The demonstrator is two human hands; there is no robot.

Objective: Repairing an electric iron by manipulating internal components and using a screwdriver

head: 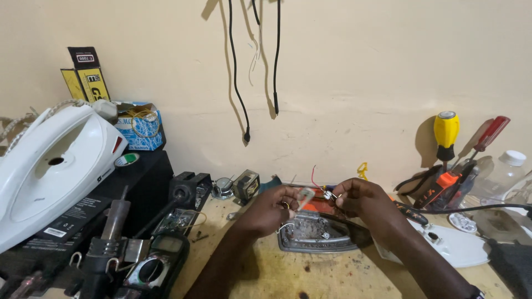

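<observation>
Listing left to right, I see: white iron [52,166] upended on black boxes; my left hand [275,207] pinching a pale sleeve [305,194]; my right hand [357,197] pinching a small metal terminal [331,194], both above the soleplate [317,232]; screwdrivers [446,133] at the wall.

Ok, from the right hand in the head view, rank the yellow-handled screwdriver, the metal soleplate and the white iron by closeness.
From the right hand:
1. Metal soleplate, just below it on the bench.
2. Yellow-handled screwdriver, upright against the wall to the right.
3. White iron, far left.
</observation>
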